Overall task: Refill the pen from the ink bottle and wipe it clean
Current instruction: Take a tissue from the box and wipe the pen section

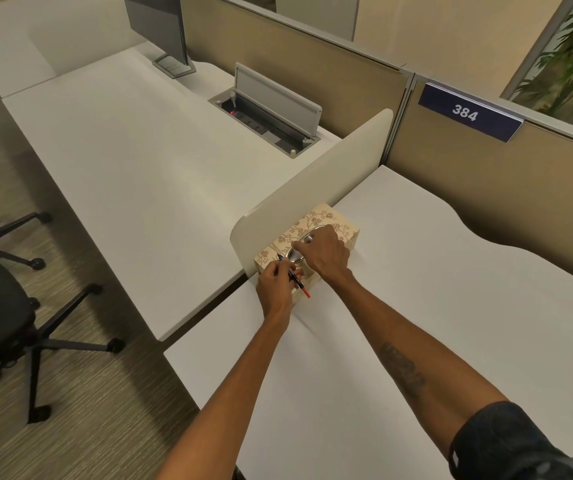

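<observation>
A beige tissue box (326, 218) with a floral print stands on the white desk (416, 306), against a low cream divider. My left hand (276, 287) grips a dark pen (294, 278) with a red end that points toward me, and rests at the box's near corner. My right hand (326, 252) lies on top of the box with its fingers at the oval opening (307, 237). What its fingers pinch is hidden. No ink bottle is in view.
The cream divider (313, 188) separates this desk from a second white desk (139, 161) on the left, which carries an open power-socket hatch (267, 112) and a monitor stand (174, 64). Tan partition walls (486, 174) run behind. Black office chairs (1, 306) stand on the floor at left.
</observation>
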`<state>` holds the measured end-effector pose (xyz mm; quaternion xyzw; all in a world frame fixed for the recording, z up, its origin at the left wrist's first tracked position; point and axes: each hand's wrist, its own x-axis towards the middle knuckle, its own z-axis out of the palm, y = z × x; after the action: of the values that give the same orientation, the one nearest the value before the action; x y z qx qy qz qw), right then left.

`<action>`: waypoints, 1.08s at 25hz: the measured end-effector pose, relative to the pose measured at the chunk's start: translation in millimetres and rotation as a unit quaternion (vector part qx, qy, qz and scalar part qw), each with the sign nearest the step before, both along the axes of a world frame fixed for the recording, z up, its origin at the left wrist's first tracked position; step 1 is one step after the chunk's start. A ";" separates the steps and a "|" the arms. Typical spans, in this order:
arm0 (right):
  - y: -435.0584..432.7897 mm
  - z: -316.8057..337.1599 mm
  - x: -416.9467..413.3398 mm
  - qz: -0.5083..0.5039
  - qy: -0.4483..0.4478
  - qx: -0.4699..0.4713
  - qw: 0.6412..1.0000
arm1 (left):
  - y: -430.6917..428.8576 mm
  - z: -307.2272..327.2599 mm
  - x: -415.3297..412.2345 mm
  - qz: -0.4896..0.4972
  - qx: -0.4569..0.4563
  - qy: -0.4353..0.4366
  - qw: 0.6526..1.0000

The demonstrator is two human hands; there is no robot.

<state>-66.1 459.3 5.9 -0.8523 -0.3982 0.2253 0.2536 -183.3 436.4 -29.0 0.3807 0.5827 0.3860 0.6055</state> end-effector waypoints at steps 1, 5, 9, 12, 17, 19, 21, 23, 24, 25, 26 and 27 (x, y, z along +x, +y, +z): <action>1.7 -1.0 -1.8 -0.003 -0.001 -0.006 1.000 | -0.1 0.4 0.3 0.001 0.000 0.005 1.000; 6.2 0.5 -0.8 -0.048 0.077 0.004 0.996 | -0.7 1.3 1.2 0.000 -0.001 -0.005 1.000; -1.5 1.7 2.4 -0.106 0.206 0.057 0.971 | -0.6 3.2 1.1 0.001 -0.006 -0.025 1.000; -7.8 6.1 5.1 -0.139 0.266 0.098 0.949 | -1.7 5.1 1.5 0.002 -0.005 -0.025 1.000; -9.3 25.9 10.1 -0.142 0.314 0.136 0.929 | -3.8 11.6 1.9 0.010 -0.016 -0.037 0.999; -14.4 26.8 13.7 -0.142 0.304 0.131 0.933 | -5.9 15.8 2.2 0.014 -0.020 -0.034 0.999; -23.5 26.3 17.8 -0.152 0.287 0.135 0.936 | -6.1 18.7 2.3 0.016 -0.022 -0.037 0.999; -32.0 22.9 23.4 -0.172 0.276 0.155 0.933 | -5.7 19.0 2.5 0.015 -0.024 -0.038 0.999; -35.2 21.3 26.5 -0.185 0.273 0.167 0.929 | -5.8 19.9 2.5 0.013 -0.025 -0.039 0.999; -38.9 21.8 28.9 -0.198 0.272 0.178 0.925 | -6.2 19.7 2.3 0.010 -0.025 -0.039 0.999; -41.8 21.9 31.2 -0.210 0.271 0.187 0.920 | -5.8 17.8 2.3 0.008 -0.027 -0.036 0.999; -45.1 23.5 32.9 -0.221 0.273 0.196 0.916 | -5.1 16.6 2.2 0.007 -0.030 -0.033 0.999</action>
<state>-33.3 414.2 29.4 -0.7573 -0.1514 0.3046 0.5575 -181.1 431.3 -12.3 0.3452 0.5765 0.3847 0.6328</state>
